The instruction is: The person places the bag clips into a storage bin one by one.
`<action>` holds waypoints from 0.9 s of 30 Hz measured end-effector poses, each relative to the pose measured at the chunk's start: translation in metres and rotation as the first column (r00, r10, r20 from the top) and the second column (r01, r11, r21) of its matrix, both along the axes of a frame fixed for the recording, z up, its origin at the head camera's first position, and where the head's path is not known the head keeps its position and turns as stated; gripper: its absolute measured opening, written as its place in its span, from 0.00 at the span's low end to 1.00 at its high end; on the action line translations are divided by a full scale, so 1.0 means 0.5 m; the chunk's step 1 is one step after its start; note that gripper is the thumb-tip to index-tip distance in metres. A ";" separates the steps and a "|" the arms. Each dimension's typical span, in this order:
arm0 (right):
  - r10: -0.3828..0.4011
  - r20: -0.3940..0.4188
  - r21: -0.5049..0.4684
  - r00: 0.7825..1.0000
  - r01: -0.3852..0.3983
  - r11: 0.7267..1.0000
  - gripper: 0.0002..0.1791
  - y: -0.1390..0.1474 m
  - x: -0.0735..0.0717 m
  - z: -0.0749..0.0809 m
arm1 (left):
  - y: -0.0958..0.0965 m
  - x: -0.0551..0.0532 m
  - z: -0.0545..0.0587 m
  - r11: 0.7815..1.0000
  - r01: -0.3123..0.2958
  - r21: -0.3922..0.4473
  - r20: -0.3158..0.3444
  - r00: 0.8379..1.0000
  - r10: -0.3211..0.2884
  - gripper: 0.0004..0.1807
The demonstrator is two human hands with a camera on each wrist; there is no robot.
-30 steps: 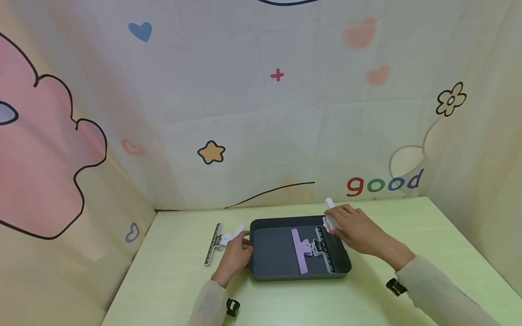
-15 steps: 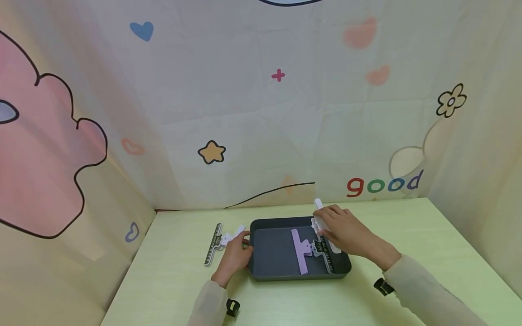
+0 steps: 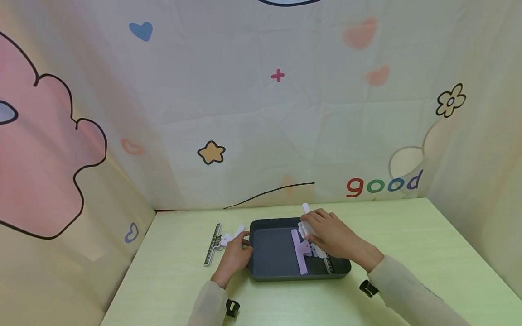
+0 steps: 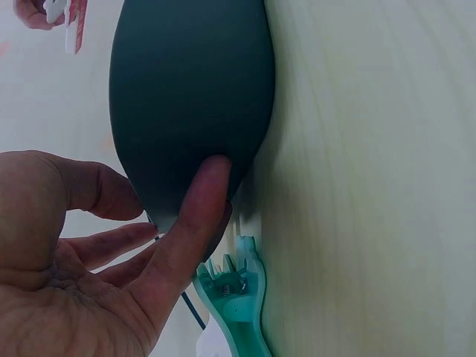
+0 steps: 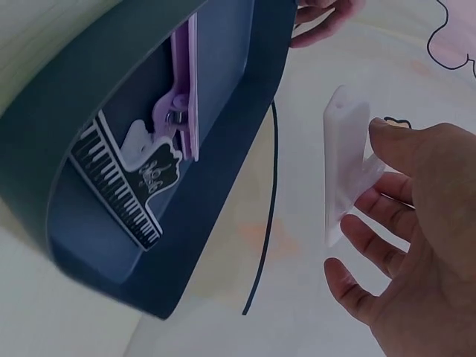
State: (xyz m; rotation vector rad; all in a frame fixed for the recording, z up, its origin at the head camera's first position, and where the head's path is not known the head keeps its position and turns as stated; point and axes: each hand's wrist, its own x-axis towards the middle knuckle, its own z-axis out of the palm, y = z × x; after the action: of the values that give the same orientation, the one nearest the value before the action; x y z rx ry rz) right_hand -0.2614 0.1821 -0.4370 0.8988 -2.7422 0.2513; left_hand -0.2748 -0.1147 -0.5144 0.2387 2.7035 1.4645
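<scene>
In the head view, my left hand [image 3: 233,257] holds the left end of a dark grey tray [image 3: 281,277]. Its thumb and fingers lie on either side of the tray's end wall in the left wrist view. My right hand [image 3: 332,233] pinches a white clip [image 5: 342,171] above the tray's right half, tilted and apart from it. Inside the tray lie a purple clip [image 3: 299,253] and a black clip with a piano-key pattern [image 5: 123,186]. The white clip and right hand partly cover the piano-key clip in the head view.
Left of the tray lies another piano-key clip [image 3: 212,246] with a white handle, near my left hand. A teal clip part [image 4: 238,297] shows by the left fingers. The pale table [image 3: 175,280] ends at a printed cloth backdrop [image 3: 253,149].
My right hand has carried the white clip leftward from the tray's right edge to above the piano-key clip. My left hand and the tray have stayed in place.
</scene>
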 end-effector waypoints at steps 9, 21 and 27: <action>0.042 0.006 -0.010 0.999 -0.042 0.999 0.27 -0.040 -0.005 -0.005 | -0.003 -0.002 -0.004 1.000 0.013 0.006 0.003 1.000 -0.013 0.28; 0.050 0.081 -0.021 0.995 -0.048 0.999 0.26 -0.063 -0.006 -0.028 | 0.005 -0.005 -0.003 1.000 0.011 -0.004 -0.010 1.000 -0.011 0.27; 0.054 0.096 -0.019 0.994 -0.052 0.998 0.26 -0.070 -0.011 -0.042 | 0.010 -0.006 0.000 1.000 0.008 -0.008 -0.006 1.000 -0.008 0.28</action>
State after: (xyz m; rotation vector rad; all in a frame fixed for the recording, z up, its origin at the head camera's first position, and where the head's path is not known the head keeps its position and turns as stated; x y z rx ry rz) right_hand -0.2667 0.1472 -0.4579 0.9807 -2.8028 0.3350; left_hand -0.2776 -0.1098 -0.5146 0.2537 2.7099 1.4525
